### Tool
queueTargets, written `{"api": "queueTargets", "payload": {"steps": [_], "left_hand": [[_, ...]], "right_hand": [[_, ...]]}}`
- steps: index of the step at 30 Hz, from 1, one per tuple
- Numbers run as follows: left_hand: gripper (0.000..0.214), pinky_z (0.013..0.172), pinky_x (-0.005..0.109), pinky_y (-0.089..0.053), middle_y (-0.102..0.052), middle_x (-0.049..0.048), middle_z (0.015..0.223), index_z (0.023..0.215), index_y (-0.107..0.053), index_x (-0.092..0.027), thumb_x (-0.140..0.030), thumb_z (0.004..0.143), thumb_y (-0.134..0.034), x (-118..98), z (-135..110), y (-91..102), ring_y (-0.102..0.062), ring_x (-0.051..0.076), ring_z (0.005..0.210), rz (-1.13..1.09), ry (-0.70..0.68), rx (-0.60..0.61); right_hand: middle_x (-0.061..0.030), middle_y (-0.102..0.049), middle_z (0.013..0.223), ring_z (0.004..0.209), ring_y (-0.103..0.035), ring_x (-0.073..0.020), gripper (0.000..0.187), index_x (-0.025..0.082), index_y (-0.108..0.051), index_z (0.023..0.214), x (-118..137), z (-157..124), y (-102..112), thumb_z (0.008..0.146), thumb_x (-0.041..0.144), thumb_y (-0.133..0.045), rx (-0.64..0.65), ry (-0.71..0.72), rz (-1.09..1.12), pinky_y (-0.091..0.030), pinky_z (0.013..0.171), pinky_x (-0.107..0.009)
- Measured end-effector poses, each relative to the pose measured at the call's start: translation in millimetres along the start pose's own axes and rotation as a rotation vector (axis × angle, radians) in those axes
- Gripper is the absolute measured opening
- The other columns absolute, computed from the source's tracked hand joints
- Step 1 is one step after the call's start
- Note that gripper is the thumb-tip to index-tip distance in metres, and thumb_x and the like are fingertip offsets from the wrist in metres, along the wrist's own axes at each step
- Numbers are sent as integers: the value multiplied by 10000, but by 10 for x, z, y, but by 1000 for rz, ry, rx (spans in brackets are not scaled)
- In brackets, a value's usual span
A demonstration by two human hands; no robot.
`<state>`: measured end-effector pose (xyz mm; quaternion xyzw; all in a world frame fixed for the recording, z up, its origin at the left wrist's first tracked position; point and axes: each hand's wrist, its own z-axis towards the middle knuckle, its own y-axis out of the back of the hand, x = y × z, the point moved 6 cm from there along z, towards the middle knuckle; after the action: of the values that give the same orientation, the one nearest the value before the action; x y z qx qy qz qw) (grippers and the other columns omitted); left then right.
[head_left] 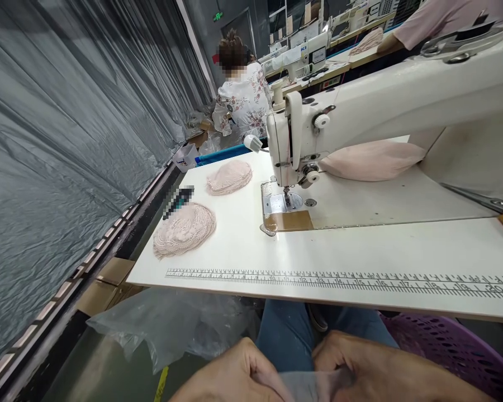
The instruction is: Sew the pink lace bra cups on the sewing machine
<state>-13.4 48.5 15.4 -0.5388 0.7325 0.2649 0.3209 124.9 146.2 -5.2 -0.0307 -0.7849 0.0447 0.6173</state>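
Note:
Low in the view, over my lap, my left hand (248,373) and my right hand (343,360) are close together with fingers curled in. Between them stretches a piece of thin translucent plastic (299,384), pinched at both sides; its lower part is cut off by the picture's edge. Beyond the hands, on the white table (235,245), stands a sewing machine (360,106) with its needle over the metal plate. Left of it lie two stacks of pale pink lace pieces, a nearer stack (184,230) and a farther stack (229,177).
Pink fabric (375,161) lies under the machine arm. Scissors (482,198) rest at the table's right. Clear plastic sheeting (180,321) hangs below the left edge, near a cardboard box (103,287). A purple basket (452,349) stands lower right. A co-worker (247,95) sits ahead.

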Motion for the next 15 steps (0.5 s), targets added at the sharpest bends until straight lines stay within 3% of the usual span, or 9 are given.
{"api": "queueTargets", "payload": {"steps": [6,9,13,15], "left_hand": [[303,598,233,-441,-735,30,712,796,-799,-205,-460,636,-835,116,18,89,-603,155,599,-141,-22,-37],[368,520,222,-363,-668,32,574,747,-797,-173,-500,590,-858,201,6,151,-493,106,494,-238,-68,-85],[447,480,224,-249,-539,-23,492,720,-777,-162,-571,556,-856,350,-44,209,-356,55,438,-388,-10,-184],[465,487,236,-210,-467,-48,469,691,-749,-156,-590,557,-850,417,-61,235,-293,42,431,-407,-6,-236]], "right_hand": [[9,-559,669,615,-482,-107,323,134,-796,805,52,-141,169,722,445,-775,-9,31,110,-331,547,-210],[-2,-617,741,703,-557,-142,410,163,-787,846,-18,-225,232,656,525,-815,-24,52,223,-400,648,-238],[-6,-664,961,977,-602,-214,594,248,-704,1086,-170,-204,149,613,586,-826,-105,123,411,-424,842,-291],[-7,-652,960,950,-597,-194,563,241,-671,1117,-238,-153,63,680,574,-793,-139,150,471,-411,843,-284]]}}
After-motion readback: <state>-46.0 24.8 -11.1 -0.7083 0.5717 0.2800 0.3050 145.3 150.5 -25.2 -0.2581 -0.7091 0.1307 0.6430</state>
